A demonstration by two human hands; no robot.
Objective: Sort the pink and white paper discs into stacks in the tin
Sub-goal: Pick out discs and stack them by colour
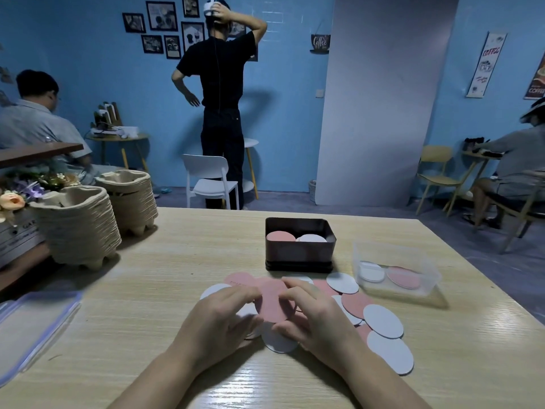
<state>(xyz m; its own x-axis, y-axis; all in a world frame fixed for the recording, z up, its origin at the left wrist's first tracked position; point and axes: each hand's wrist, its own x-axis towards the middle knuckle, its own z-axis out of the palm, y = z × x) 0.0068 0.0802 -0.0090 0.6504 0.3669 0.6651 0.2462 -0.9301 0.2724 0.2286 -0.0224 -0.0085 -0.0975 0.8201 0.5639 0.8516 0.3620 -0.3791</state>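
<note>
A dark tin (299, 252) stands on the wooden table, with a pink stack (280, 236) on its left and a white stack (311, 238) on its right. In front of it lies a loose pile of pink and white paper discs (380, 320). Both hands are over the pile's left part. My left hand (219, 317) and my right hand (309, 314) together hold a pink disc (272, 302) by its edges, fingers curled round it. A white disc (278, 339) lies just under the hands.
A clear plastic box (396, 273) holding a white and a pink disc sits right of the tin. Two stacks of pulp cup trays (79, 225) stand at the table's left. A clear lid (32, 326) lies at the left edge. People and chairs are beyond the table.
</note>
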